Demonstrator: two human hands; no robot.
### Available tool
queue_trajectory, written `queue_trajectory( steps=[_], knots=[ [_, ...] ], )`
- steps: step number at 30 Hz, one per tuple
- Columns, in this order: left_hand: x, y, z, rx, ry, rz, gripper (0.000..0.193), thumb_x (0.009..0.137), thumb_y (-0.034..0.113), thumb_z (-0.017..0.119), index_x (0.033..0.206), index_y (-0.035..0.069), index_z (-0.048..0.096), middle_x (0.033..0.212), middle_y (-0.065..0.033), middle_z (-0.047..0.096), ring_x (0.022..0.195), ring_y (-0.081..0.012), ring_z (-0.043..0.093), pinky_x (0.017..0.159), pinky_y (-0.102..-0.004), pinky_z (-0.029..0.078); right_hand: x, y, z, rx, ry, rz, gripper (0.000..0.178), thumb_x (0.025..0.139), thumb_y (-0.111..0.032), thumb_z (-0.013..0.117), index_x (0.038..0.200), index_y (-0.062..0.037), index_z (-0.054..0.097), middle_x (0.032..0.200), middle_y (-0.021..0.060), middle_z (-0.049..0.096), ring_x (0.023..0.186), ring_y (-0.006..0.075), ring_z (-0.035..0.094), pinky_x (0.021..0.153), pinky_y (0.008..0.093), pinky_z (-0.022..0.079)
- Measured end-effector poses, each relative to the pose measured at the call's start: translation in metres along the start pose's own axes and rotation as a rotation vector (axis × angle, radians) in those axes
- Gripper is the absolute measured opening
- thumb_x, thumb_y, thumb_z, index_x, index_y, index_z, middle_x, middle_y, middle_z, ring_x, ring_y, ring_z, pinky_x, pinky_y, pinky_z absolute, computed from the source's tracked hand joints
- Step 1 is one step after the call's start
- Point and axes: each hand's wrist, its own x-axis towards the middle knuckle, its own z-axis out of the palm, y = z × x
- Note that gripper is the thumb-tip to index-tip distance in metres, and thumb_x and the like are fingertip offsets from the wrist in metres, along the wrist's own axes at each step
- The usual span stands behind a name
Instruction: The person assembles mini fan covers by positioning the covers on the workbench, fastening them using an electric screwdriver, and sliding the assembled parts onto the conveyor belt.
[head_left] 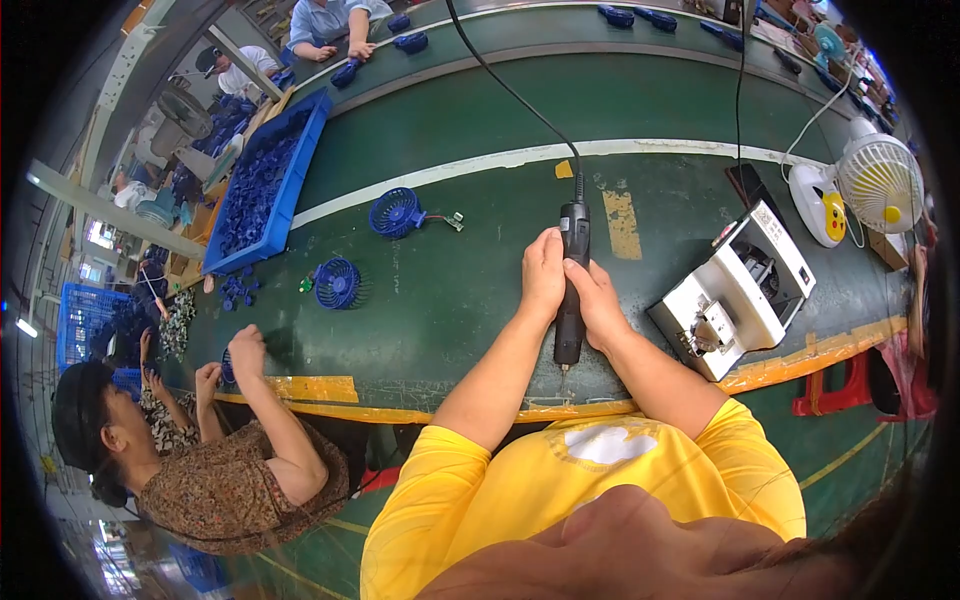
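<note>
Left hand [543,272] and right hand [600,305] both grasp the black electric screwdriver [570,325], bit [565,374] toward the near edge of the table [430,320]; this seems a holding step, and driving would call for bringing bit and wired blue fan housing [397,213], farther left, together

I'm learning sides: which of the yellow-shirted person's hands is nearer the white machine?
Right: the right hand is left of the white machine; the left hand is farther left.
</note>
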Motion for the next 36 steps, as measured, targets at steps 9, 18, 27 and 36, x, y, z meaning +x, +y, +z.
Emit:
queue_trajectory(
  steps=[9,18,27,36],
  knots=[
    [-0.0001,-0.0004,0.0003,0.008,0.003,-0.004,0.042,0.124,0.031,0.051,0.122,-0.002,0.076,0.1,-0.0145,0.076,0.094,-0.0252,0.071,0.092,-0.0435,0.057,0.0002,-0.0009,-0.0003,-0.01,0.002,-0.001,0.033,0.119,-0.033,0.069,0.136,-0.0045,0.073,0.117,0.0043,0.078,0.101,0.0117,0.071,0.089,0.0312,0.058],
    [0.0013,-0.0028,-0.0008,0.015,-0.001,-0.008,0.043,0.124,0.032,0.051,0.125,-0.002,0.076,0.102,-0.0146,0.078,0.096,-0.0252,0.072,0.093,-0.0435,0.057,-0.0009,-0.0033,0.002,-0.002,0.002,0.002,0.033,0.119,-0.033,0.07,0.134,-0.0036,0.072,0.117,0.0049,0.077,0.101,0.0123,0.07,0.089,0.0321,0.058],
    [0.0011,-0.0029,0.0002,-0.008,0.002,-0.005,0.042,0.124,0.03,0.052,0.125,-0.003,0.077,0.103,-0.0142,0.078,0.096,-0.0243,0.072,0.093,-0.0428,0.057,-0.0008,-0.004,0.0018,0.004,0.013,0.01,0.032,0.119,-0.032,0.071,0.131,-0.0022,0.071,0.116,0.0059,0.077,0.1,0.0132,0.071,0.089,0.033,0.059],
    [-0.0008,0.002,0.0014,-0.006,0.012,-0.007,0.042,0.124,0.03,0.052,0.126,-0.003,0.077,0.103,-0.0143,0.079,0.096,-0.0243,0.072,0.093,-0.0429,0.057,-0.0013,-0.0047,0.002,0.001,0.011,0.001,0.032,0.119,-0.032,0.071,0.131,-0.0027,0.071,0.115,0.0057,0.076,0.1,0.0134,0.071,0.089,0.0333,0.059]
  ],
)
